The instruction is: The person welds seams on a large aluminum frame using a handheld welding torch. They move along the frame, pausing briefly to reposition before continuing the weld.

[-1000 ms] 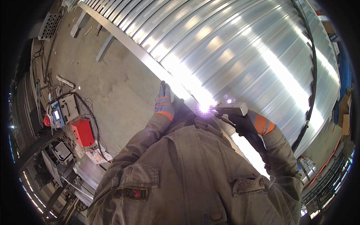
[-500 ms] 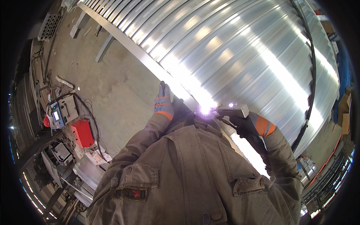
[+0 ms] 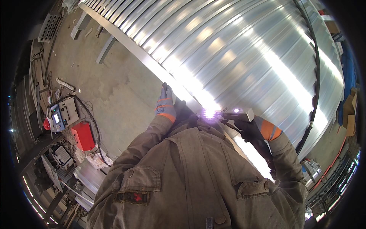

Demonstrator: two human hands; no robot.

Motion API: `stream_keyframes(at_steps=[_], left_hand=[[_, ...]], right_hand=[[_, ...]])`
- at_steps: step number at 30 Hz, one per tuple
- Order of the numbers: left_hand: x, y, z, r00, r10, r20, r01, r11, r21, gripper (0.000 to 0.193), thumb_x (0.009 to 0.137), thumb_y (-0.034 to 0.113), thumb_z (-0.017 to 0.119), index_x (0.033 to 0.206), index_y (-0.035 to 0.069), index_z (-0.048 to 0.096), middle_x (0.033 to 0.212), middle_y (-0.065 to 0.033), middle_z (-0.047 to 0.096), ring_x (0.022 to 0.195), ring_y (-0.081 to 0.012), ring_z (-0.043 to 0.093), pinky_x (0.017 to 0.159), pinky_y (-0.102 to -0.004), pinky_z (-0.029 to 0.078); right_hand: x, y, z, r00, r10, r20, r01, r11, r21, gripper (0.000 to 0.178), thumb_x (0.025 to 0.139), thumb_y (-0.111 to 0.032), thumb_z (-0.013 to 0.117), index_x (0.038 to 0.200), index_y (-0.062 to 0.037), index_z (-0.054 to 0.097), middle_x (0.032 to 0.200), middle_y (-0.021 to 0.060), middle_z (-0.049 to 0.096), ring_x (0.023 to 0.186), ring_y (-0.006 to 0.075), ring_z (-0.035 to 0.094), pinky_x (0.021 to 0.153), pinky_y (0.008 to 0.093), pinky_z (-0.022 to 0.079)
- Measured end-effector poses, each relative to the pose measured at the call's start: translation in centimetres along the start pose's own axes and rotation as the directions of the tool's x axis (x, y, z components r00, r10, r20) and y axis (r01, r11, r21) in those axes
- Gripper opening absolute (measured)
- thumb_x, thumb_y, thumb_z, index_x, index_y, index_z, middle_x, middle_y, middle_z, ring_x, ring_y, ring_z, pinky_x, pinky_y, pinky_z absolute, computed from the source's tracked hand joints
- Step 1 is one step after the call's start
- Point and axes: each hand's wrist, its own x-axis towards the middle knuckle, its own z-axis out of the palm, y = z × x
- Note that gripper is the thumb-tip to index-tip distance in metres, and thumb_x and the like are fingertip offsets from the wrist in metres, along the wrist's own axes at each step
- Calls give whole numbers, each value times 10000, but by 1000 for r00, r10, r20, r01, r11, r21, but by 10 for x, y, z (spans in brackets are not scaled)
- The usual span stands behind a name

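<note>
right hand (image 3: 253, 128) grips the torch (image 3: 239, 115), apparently welding along the ribbed metal panel (image 3: 236, 72); left hand (image 3: 165, 103) is open beside it. the next move likely calls for steady aim.

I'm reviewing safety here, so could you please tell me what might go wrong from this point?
The bright glow at the tip of the torch in the right hand might burn the gloved left hand if the two came together. Its glare could dazzle anyone looking on unshielded. The black cable across the ribbed metal panel might snag if pulled.
</note>
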Motion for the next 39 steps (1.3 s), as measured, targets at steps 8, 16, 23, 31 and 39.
stream_keyframes(at_steps=[8, 16, 23, 31, 39], left_hand=[[0, -4, 4, 1000, 7, 1, -6, 1000, -22, 1059, 912, 430, 845, 1669, -79, 306, 1789, -280, 200, 1656, -435, 230, 1341, -458, 303], [-1, -2, 3, 1000, 13, -7, -13, 1000, -2, 1047, 916, 435, 838, 1667, -77, 318, 1791, -273, 204, 1658, -426, 232, 1335, -462, 311], [0, -5, 4, 997, 68, -48, -63, 993, 102, 1005, 965, 530, 756, 1673, -35, 320, 1770, -299, 247, 1526, -493, 439, 1249, -513, 421], [3, -9, 4, 994, 102, -50, -97, 991, 96, 1026, 949, 506, 786, 1662, -71, 325, 1759, -316, 256, 1555, -479, 409, 1267, -476, 405], [4, -23, 23, 965, 221, -142, -220, 975, 23, 1017, 957, 412, 822, 1637, -143, 307, 1748, -316, 219, 1638, -445, 259, 1322, -449, 322]], right_hand=[[-8, 12, -2, 991, 124, -52, -127, 991, -51, 389, 1112, -303, 663, 1385, -26, 643, 861, 15, 630, 696, 121, 657, 608, 308, 578], [-12, 19, -4, 992, 119, -51, -122, 991, -49, 412, 1105, -309, 669, 1410, -34, 637, 826, 5, 627, 681, 108, 617, 587, 307, 546], [-19, 18, -1, 991, 128, -24, -128, 992, -11, 470, 1124, -348, 619, 1498, -63, 623, 964, 29, 695, 709, 79, 635, 582, 276, 561], [-34, 17, 19, 968, 149, -200, -152, 988, 3, 473, 1114, -348, 658, 1452, -18, 627, 801, 31, 649, 656, 131, 651, 576, 323, 569], [-73, 33, 46, 889, 248, -384, -271, 963, -5, 503, 1085, -353, 677, 1451, -9, 652, 824, 64, 670, 664, 142, 641, 608, 334, 554]])
